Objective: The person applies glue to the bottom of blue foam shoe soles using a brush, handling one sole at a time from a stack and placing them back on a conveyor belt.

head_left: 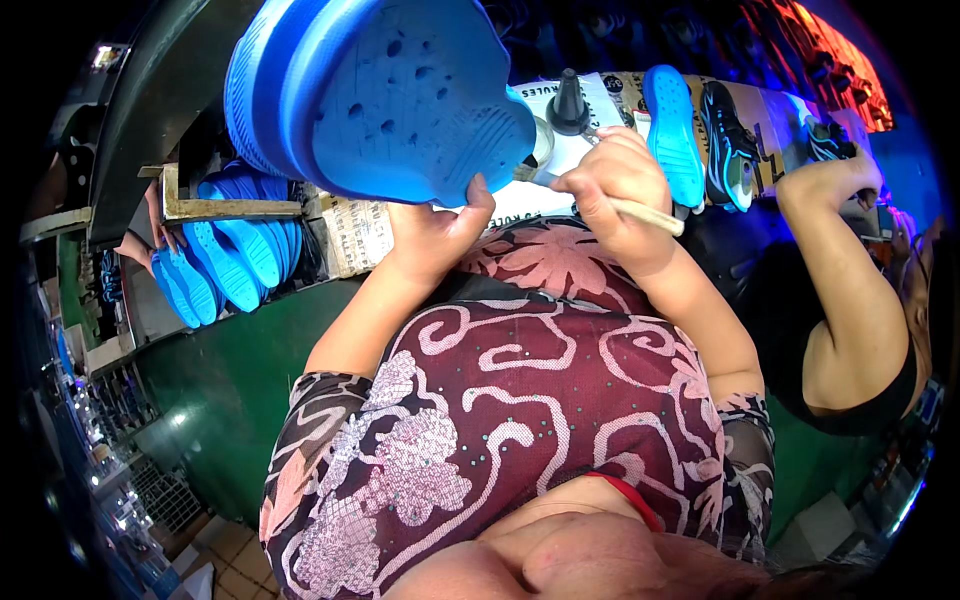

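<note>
A big blue shoe sole (400, 95) is tilted up near the camera, its inner face with small hollows and ridges turned toward me. My left hand (445, 225) grips its lower end, thumb over the rim. In my right hand (625, 185) is a brush (648, 215) with a pale handle, its tip close to the sole's lower right edge; whether they touch I cannot tell. Just beyond the right hand stands a black cone-shaped nozzle or cap (569, 105). A pale round container (543, 143) shows partly behind the sole.
Several blue soles (235, 265) lean together at the left below a wooden frame (230, 208), where another person's hand (165, 225) reaches in. Right of me lie a blue sole (675, 135) and a black shoe (730, 145) on cardboard. A co-worker's arm (850, 280) is bent at the right.
</note>
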`<state>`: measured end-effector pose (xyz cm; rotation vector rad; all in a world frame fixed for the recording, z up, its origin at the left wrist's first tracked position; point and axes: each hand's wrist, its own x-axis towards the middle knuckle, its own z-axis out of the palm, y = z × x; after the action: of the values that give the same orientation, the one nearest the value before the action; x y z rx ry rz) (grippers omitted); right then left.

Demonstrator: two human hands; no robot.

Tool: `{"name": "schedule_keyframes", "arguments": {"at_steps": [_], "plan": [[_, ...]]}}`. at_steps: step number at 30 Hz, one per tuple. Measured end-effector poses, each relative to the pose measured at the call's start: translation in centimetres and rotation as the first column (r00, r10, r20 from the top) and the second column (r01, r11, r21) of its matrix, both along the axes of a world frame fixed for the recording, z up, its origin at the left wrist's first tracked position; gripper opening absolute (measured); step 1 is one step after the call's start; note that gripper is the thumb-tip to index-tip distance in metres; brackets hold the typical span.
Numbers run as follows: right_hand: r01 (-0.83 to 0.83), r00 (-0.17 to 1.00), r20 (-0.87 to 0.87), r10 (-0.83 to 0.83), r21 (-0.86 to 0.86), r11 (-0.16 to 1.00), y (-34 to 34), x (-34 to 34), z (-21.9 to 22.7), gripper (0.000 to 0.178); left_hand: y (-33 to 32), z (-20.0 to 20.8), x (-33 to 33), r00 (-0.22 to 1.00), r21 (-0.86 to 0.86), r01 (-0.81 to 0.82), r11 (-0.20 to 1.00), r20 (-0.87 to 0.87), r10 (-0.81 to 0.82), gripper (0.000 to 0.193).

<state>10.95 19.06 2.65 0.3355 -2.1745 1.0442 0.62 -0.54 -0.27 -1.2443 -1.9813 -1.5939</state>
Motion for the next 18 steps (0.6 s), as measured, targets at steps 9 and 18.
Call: {"name": "schedule_keyframes", "arguments": {"at_steps": [9, 18], "plan": [[0.031, 0.999, 0.026, -0.029, -0.084, 0.996, 0.4, 0.8, 0.1, 0.029, 0.3, 0.2, 0.2, 0.996, 0.071, -0.031, 0.997, 0.091, 0.024, 0.032], [0.043, 0.999, 0.024, -0.042, -0.021, 0.999, 1.1, 1.0, -0.5, 0.026, 0.2, 0.0, -0.2, 1.000, 0.019, -0.017, 1.000, 0.021, 0.017, 0.034]]}}
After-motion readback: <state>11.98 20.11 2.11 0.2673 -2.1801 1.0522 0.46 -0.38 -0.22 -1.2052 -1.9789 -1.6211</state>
